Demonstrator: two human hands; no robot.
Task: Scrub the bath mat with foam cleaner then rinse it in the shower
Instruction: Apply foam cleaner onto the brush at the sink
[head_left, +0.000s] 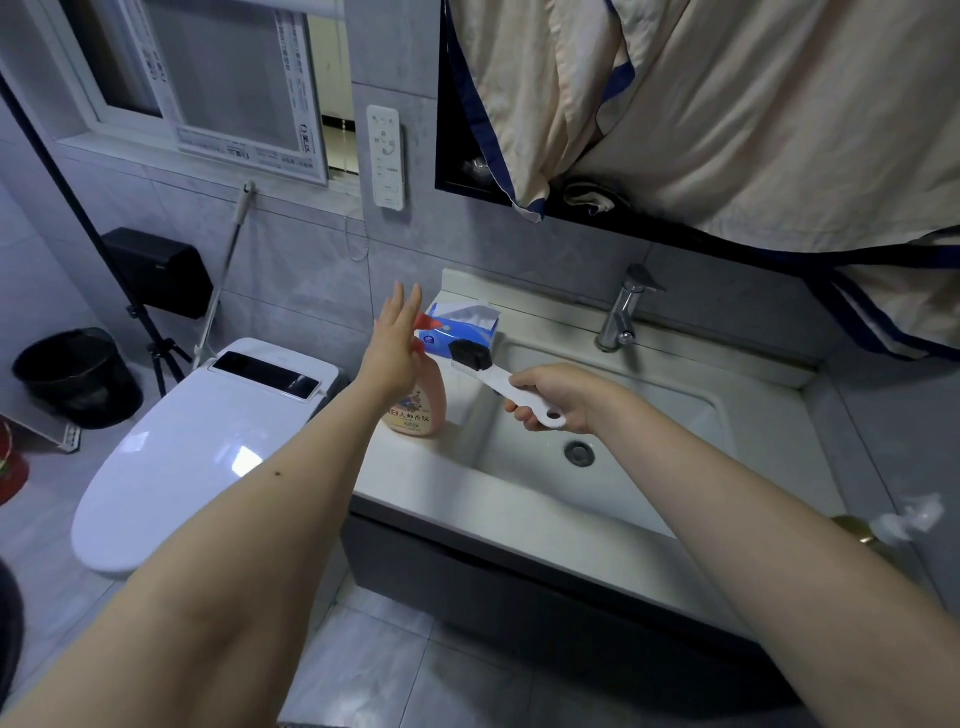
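Right hand (553, 397) grips the white plastic handle of a scrub brush with black bristles (498, 376), fingers curled round it, bristle head pointing up-left over the basin. Left hand (392, 340) holds nothing, fingers straight and spread, reaching toward the red trigger of a peach-coloured plastic spray bottle (418, 408); fingertips look close to or just touching the trigger, can't tell which

Bottle stands upright on the left rim of the white rectangular sink (519, 512), between basin and wall corner. Likely the foam cleaner, label too small to confirm. Bath mat not in view, so can't say where it lies; neither is the shower

Step, as I read it: still gathering tools. Brush in hand, cleaner not yet picked up, no scrubbing started. Task barely begun

Next move calls for: close left fingers round the bottle neck below the trigger, lift straight up to clear the sink rim, keep the brush head out of the way since it hangs just right of the bottle

Further back: blue tissue box (462, 325) behind the bottle, chrome tap (621, 312), white closed toilet (208, 441) to the left, black bin (78, 376) far left, beige cloth with navy trim (727, 104) hanging over the mirror cabinet
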